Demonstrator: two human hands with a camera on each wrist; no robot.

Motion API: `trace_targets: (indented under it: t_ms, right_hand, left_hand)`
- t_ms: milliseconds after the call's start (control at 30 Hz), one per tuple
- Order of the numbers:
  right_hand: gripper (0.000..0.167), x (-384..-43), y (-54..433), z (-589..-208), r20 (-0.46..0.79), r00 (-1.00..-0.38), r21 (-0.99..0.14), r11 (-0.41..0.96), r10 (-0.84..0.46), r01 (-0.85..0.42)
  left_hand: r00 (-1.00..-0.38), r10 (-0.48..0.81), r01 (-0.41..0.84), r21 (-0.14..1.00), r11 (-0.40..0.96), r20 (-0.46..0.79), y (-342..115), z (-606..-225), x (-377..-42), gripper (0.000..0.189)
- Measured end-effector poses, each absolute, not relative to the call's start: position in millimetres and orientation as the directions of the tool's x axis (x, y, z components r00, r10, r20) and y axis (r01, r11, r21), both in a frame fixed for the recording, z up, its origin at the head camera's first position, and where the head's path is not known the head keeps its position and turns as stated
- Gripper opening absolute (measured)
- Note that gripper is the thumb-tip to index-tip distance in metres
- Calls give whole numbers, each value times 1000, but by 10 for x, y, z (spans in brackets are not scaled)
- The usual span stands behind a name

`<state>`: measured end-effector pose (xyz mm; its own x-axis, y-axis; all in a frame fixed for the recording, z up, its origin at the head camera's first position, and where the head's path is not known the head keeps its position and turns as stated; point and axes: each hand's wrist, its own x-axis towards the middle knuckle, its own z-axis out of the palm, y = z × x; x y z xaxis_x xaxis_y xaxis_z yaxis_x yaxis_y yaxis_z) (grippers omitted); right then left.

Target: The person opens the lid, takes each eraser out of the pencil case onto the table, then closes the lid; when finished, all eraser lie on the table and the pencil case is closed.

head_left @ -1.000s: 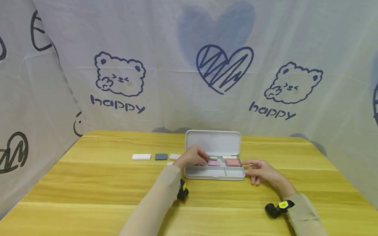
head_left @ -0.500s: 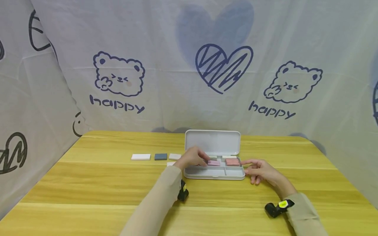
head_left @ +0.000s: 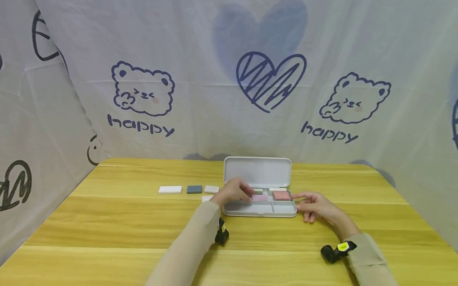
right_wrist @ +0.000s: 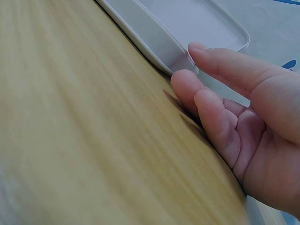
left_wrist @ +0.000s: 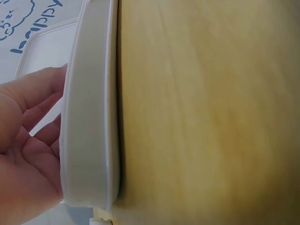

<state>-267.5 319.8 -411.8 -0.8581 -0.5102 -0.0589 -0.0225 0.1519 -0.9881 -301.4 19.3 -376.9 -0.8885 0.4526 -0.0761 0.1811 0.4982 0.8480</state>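
Case [head_left: 241, 213]: open on the table [head_left: 272, 250], near the middle of its back edge, lid [head_left: 258, 171] raised.
Lilac block [head_left: 260, 197]: inside case, just left of salmon block [head_left: 282, 196].
Left hand [head_left: 233, 192]: fingers over case's left half, at lilac block; pinch or touch, can't tell.
Right hand [head_left: 317, 206]: loose, nothing gripped, index at case's right end.
Seating: looks like step in hand; ease lilac block down flat, let right hand brace lightly.

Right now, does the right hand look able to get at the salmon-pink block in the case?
Probably yes: the right hand is at the case's near end, right beside the salmon-pink block; the lid stands open, and the left hand is off to the other side.
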Motion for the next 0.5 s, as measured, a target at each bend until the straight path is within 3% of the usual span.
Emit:
trace_targets:
  t_ms: [500]
  right_hand:
    - [36, -2670, 3190, -4111, -90, -865, -989, 148, -493, 19]
  left_hand:
    - [-871, 488, 223, 839, 496, -57, 250, -3795, -3019, 24]
